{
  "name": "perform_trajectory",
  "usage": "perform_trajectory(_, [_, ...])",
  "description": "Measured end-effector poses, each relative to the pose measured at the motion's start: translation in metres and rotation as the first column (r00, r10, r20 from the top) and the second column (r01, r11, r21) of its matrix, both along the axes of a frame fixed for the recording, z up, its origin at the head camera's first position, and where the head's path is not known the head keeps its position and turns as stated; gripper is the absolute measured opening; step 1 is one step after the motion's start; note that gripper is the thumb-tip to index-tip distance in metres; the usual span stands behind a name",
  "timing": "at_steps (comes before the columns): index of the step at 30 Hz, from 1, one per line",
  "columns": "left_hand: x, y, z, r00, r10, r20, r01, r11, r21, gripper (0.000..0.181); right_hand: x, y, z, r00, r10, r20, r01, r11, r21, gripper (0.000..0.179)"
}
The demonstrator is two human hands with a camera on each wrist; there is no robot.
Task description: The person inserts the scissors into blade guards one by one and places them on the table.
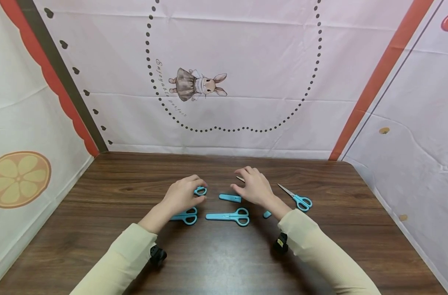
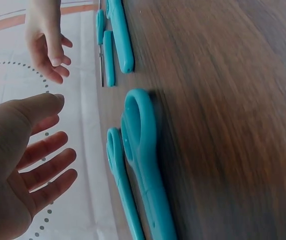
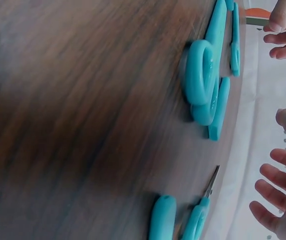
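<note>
My left hand (image 1: 183, 193) hovers over the table's left middle, its fingers spread and holding nothing in the left wrist view. Under it lie two sheathed turquoise scissors, the nearer scissors (image 1: 188, 216) and the farther scissors (image 1: 200, 191), each partly hidden by the hand. My right hand (image 1: 256, 186) hangs with parted, empty fingers above bare-bladed scissors, of which the blade (image 1: 240, 179) shows. Between the hands lie a loose turquoise sheath (image 1: 230, 198) and, closer to me, sheathed scissors (image 1: 227, 217).
Right of my right hand, scissors with bare blades (image 1: 295, 198) point up and left. Another loose sheath (image 1: 267, 214) lies partly under the right wrist. The brown wooden table (image 1: 216, 262) meets a printed cloth (image 1: 246, 114) at its back edge; cloth hangs on both sides too.
</note>
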State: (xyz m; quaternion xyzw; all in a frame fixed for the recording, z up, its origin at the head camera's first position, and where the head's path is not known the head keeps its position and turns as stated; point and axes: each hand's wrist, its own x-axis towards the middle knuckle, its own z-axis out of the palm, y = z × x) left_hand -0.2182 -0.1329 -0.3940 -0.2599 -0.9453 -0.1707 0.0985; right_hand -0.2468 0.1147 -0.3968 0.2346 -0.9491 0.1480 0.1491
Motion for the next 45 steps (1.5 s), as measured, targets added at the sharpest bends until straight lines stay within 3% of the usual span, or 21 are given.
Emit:
perform_trajectory(8, [-0.004,0.012,-0.009,0.999,-0.008,0.045,0.008,1.0,0.002,0.028,-0.002,0.011,-0.005,0.999,-0.049,0.001,0.049,0.998,0.034,0.045])
perform_trajectory(14, [-0.007,0.022,-0.014,0.999,-0.021,0.028,0.022,1.0,-0.009,0.028,-0.004,0.022,-0.008,0.993,-0.112,0.037,0.11,0.993,0.039,0.049])
perform_trajectory(24, [-0.009,0.038,-0.018,0.996,-0.041,0.079,0.043,0.999,-0.021,0.025,-0.007,0.038,-0.015,0.972,-0.215,0.097,0.208,0.975,0.078,0.053])
perform_trajectory(38, [-0.017,0.054,-0.021,0.994,-0.053,0.1,0.058,0.997,-0.051,0.026,-0.005,0.046,-0.018,0.948,-0.277,0.156,0.26,0.958,0.12,0.059])
perform_trajectory(45, [-0.019,0.058,-0.023,0.992,-0.041,0.116,0.049,0.997,-0.065,0.026,-0.002,0.048,-0.019,0.926,-0.325,0.192,0.302,0.943,0.14,0.059])
